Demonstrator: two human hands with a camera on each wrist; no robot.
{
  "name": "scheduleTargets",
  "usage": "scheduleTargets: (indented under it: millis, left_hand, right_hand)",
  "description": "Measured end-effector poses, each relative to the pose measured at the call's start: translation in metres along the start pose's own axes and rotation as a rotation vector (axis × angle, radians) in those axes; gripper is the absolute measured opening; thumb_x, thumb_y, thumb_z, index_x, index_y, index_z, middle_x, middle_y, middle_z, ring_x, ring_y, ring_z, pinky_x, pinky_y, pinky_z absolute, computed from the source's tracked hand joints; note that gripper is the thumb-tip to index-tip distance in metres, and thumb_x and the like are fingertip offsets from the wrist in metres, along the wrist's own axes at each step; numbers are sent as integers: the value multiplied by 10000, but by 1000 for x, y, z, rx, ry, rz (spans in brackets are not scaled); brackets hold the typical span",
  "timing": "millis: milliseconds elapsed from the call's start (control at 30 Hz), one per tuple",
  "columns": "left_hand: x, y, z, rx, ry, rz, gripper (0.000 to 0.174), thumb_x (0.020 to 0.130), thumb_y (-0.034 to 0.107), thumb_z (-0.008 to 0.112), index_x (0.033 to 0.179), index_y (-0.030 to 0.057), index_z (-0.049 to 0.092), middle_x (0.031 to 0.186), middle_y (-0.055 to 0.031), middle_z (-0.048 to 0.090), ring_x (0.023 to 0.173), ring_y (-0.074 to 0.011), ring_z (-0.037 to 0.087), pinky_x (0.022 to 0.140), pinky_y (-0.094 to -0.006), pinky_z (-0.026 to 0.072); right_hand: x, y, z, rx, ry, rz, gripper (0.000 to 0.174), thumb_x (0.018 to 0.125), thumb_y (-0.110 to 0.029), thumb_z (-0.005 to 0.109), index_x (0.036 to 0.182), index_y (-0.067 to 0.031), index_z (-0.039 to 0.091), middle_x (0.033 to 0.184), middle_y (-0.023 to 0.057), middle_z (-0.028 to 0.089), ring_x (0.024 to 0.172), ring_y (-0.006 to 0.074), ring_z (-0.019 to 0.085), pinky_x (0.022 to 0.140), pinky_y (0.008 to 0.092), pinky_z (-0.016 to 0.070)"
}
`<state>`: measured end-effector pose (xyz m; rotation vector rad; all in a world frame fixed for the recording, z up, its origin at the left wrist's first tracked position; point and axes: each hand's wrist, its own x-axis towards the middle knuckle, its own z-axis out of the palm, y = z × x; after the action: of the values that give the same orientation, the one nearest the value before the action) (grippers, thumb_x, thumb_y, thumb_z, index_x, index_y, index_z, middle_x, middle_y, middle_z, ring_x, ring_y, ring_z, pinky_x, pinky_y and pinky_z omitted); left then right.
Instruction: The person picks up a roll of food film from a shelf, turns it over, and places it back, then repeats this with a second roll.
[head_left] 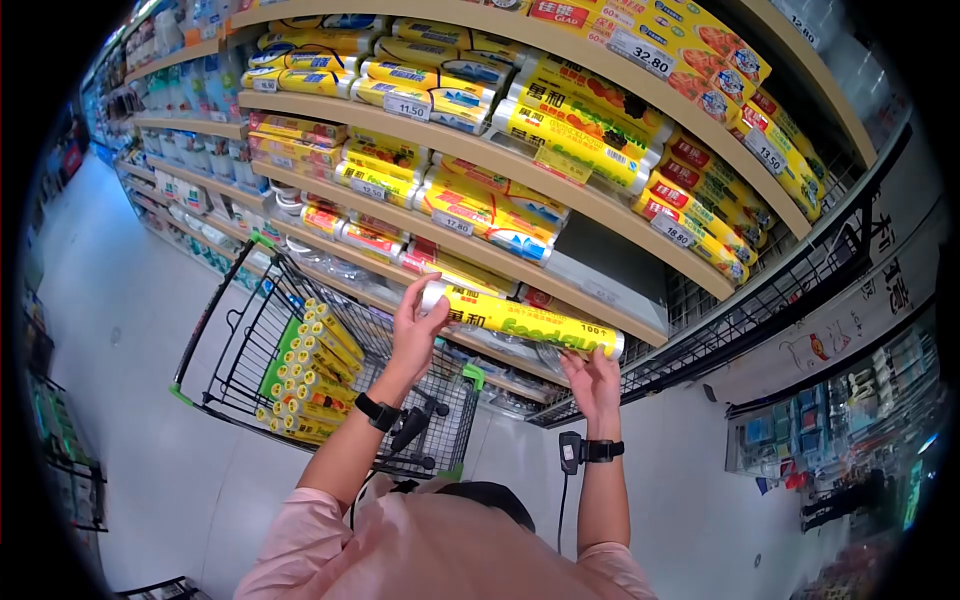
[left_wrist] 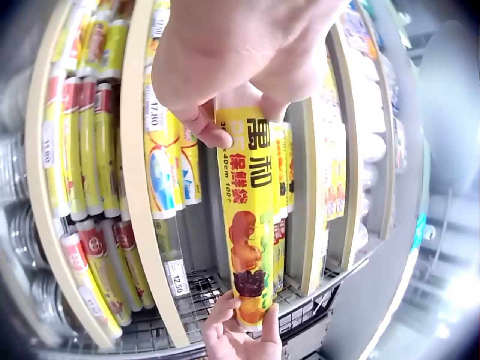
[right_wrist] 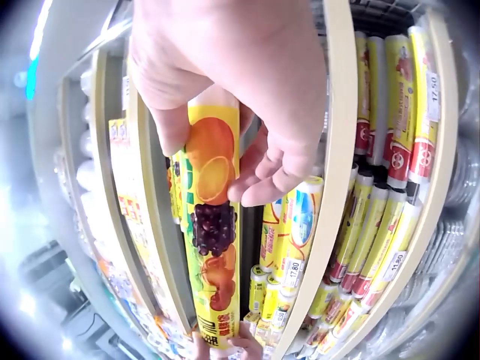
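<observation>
A long yellow roll of food storage bags [head_left: 525, 320] lies lengthwise between both hands, in front of the shelves. My left hand [head_left: 415, 325] grips its left end, thumb on the near side. At the other end, my right hand [head_left: 595, 385] holds it between thumb and fingers. In the left wrist view the roll [left_wrist: 251, 247] shows its fruit print, with the left hand [left_wrist: 240, 60] over the close end. The right wrist view has the right hand [right_wrist: 232, 75] pinching the roll [right_wrist: 214, 247] near its printed oranges.
A wire shopping cart [head_left: 457, 415] stands at the left, with several yellow rolls [head_left: 320, 385] stacked in it. Ahead, shelves [head_left: 590, 190] carry packed rolls and boxes with price tags. A grey shelf surface [head_left: 610, 265] shows just beyond the held roll. Another display [head_left: 830, 420] stands at right.
</observation>
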<state>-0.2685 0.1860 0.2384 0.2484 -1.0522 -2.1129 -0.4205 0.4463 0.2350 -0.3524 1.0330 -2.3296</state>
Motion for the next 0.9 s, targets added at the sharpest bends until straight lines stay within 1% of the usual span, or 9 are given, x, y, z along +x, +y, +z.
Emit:
scheduleTargets:
  millis: [67,100,233,367,467,500,600,767,900]
  left_hand:
    - [3,-9,-16,-140,81,-192,365,951,136,629,1281,32,515,1069,-76,632,906,-138,637,708,-256,547]
    - [3,-7,-13,-83,116,-242,297,965,264,621,1137,29,562,908,-64,660,740,-141,658,599,-235,528]
    - [-2,-22,-23,-67,126,-473,409,936,463,617,976,57,587,731,-41,642,541,-117,608,483,-209,484]
    - [-5,-39,-35,-17,38,-770,483,921,563,583,971,83,607,688,-30,643,494,-93,589,426,-200,468]
    - [-16,-43,-31,56,-98,-942,554,915,632,531,1001,92,618,664,-32,642,473,-94,582,432,-211,484]
    - [-19,-42,-29,80,-143,-961,603,914,674,486,1034,100,626,761,-25,665,568,-77,608,495,-215,481]
    - [-24,-63,-34,254,-136,-836,574,934,644,488,1074,105,629,900,-13,668,790,-58,620,639,-206,462]
    - [-27,-66,-26,403,-143,-507,306,961,272,599,1168,47,606,1041,-42,626,949,-120,585,813,-239,443]
    - [-37,-59,-10,454,-258,-426,387,923,215,668,1249,31,573,1095,-62,591,995,-139,561,918,-279,443]
  right_hand:
    - [1,-1,3,-117,-45,-56,361,952,-85,600,1290,-27,488,1169,124,605,1016,279,617,854,437,516]
    - [2,-4,5,-142,-64,-23,466,899,2,645,1325,-34,459,1108,105,626,963,229,627,831,399,522]
    - [-5,-7,42,-298,-154,-66,635,825,87,689,1381,-26,405,1168,95,613,1027,174,613,920,313,509]
    - [-7,-8,81,-512,-260,-151,651,796,75,721,1363,-13,412,1273,136,584,1173,214,577,1030,358,464]
    - [-4,-4,83,-607,-282,-109,599,786,83,729,1306,-8,445,1249,140,594,1165,217,581,1017,363,477]
    - [-1,1,83,-561,-290,-161,537,772,73,750,1228,1,477,1191,141,613,1117,216,612,968,350,517]
    - [-7,5,90,-600,-249,-183,515,773,41,763,1204,4,484,1141,136,643,1025,184,656,865,297,558]
    - [-15,3,104,-698,-171,-118,478,738,-25,827,1122,9,544,1042,92,664,945,162,672,836,298,563]
    - [-17,4,103,-794,-189,-116,433,785,13,768,1140,14,520,1046,106,646,965,183,679,836,302,559]
